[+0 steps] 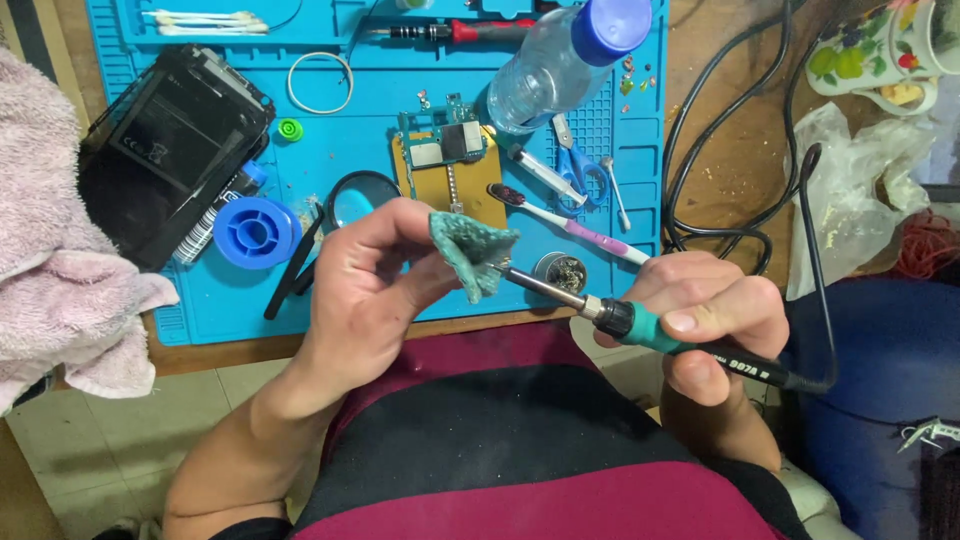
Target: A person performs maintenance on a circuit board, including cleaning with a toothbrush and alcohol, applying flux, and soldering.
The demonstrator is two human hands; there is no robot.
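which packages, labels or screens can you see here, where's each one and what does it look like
Phone screen: dark, off, black rectangle lying at the mat's left edge.
Plastic bottle: clear, blue cap, tilted at the mat's top; no label shows.
Solder spool: blue, round, right of the phone.
Soldering iron: white print on its black handle, in the right hand.

Bright, even overhead light, soft shadows, mild glare on the plastic bottle (pixel 545 75), sharp focus throughout

My left hand (pixel 365 275) is pinching a green sponge scrap (pixel 472 250), and the soldering iron (pixel 640 328) in my right hand (pixel 710 315) has its tip poked into it. Blue work mat (pixel 300 170) sits underneath.
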